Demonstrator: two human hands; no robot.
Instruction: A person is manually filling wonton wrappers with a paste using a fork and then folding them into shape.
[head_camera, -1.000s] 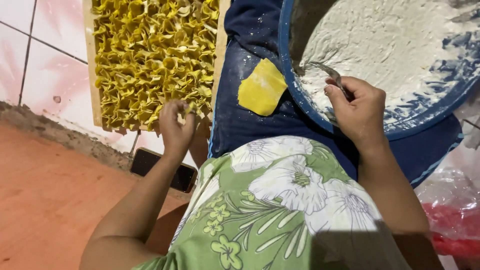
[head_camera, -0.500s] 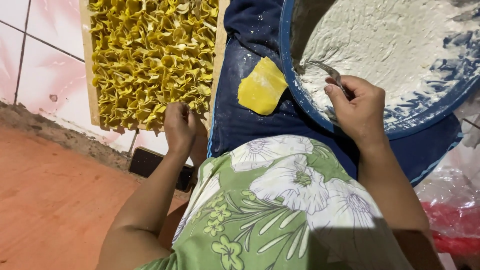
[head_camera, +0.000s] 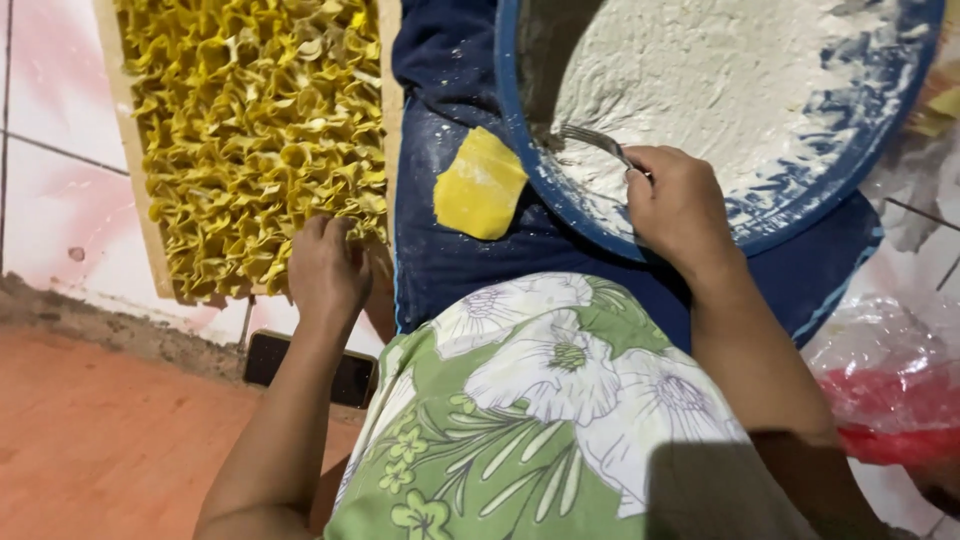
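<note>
Your left hand (head_camera: 325, 268) is resting, fingers curled together, on the folded yellow dumplings (head_camera: 255, 130) at the wooden tray's (head_camera: 128, 140) near edge; your right hand (head_camera: 680, 205) is clamping its fingers on a fork (head_camera: 590, 140) (tines in the blue bowl's (head_camera: 770, 225) filling).

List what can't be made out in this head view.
- Left hand fingers: curled into the folded yellow pieces; whether they grip one is hidden.
- Fork handle: covered by the right hand.
- Wooden tray and blue basin: cut by the top edge.
- Dark phone: partly behind the left arm.
</note>
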